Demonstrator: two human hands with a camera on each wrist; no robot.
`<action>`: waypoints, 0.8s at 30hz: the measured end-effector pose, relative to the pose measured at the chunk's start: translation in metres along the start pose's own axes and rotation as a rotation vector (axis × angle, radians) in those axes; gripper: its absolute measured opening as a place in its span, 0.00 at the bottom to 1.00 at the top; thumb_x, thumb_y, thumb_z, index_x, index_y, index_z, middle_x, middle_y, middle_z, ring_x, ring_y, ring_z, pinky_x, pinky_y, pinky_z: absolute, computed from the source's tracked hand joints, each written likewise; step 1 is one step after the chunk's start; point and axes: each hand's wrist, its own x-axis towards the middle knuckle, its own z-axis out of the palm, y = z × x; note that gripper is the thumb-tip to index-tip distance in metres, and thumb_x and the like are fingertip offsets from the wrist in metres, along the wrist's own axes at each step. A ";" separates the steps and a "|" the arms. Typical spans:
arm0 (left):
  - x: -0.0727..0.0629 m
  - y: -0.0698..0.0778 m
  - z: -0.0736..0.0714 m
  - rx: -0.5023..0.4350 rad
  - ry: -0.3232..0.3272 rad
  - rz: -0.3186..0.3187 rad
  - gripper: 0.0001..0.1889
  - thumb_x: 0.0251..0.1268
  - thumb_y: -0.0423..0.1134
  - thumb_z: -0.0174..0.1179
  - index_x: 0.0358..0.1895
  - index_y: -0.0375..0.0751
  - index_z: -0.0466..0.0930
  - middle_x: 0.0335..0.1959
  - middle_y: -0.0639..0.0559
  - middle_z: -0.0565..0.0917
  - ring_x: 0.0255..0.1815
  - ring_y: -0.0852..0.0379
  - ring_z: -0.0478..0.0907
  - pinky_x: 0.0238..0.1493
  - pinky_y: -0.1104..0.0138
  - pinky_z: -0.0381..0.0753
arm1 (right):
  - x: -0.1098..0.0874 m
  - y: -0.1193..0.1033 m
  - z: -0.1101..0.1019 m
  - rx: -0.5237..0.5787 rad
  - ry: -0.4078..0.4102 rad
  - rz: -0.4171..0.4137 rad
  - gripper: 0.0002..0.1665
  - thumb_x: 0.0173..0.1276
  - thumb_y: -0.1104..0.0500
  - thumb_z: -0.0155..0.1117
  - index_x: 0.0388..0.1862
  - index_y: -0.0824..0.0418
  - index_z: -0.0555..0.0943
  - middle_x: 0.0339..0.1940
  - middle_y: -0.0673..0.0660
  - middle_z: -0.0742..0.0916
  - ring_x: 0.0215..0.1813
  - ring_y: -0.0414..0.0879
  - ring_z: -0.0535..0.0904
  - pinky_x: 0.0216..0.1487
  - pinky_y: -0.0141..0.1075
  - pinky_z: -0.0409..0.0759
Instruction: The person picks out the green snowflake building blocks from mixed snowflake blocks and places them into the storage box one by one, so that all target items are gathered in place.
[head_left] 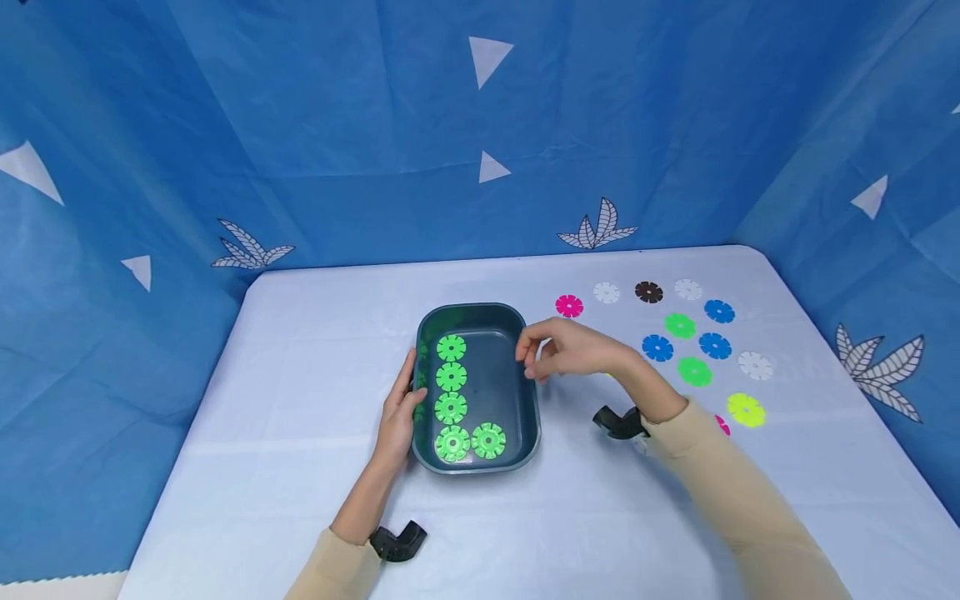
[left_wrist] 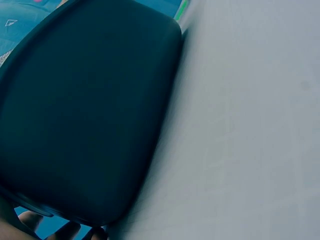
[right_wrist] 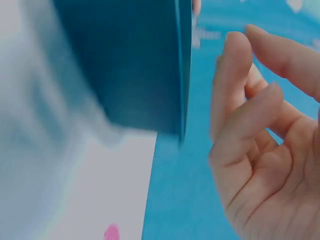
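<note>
A dark teal rectangular tray (head_left: 498,392) stands on the table in the head view. Several green notched plastic discs (head_left: 452,377) lie in it, most in a column along its left side, with one disc (head_left: 489,441) beside the bottom of that column. My left hand (head_left: 396,421) grips the tray's left wall, its thumb over the rim; fingertips show at the tray edge in the left wrist view. Above the tray's right rim is my right hand (head_left: 566,348). In the right wrist view that hand (right_wrist: 272,125) has loosely bent fingers, and nothing shows between them.
Loose notched discs lie at the table's right: pink (head_left: 569,306), brown (head_left: 648,292), blue (head_left: 657,348), green (head_left: 694,372), yellow (head_left: 746,409) and white (head_left: 755,365). The right forearm partly covers some. A blue cloth (head_left: 420,125) hangs behind the white table (head_left: 315,350).
</note>
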 end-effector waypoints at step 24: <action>-0.001 0.000 0.000 -0.004 -0.009 0.009 0.32 0.76 0.34 0.40 0.79 0.58 0.48 0.81 0.60 0.46 0.82 0.56 0.37 0.80 0.53 0.39 | -0.137 0.121 -0.138 0.003 0.609 0.441 0.32 0.66 0.44 0.66 0.65 0.54 0.71 0.51 0.45 0.79 0.42 0.27 0.74 0.45 0.30 0.77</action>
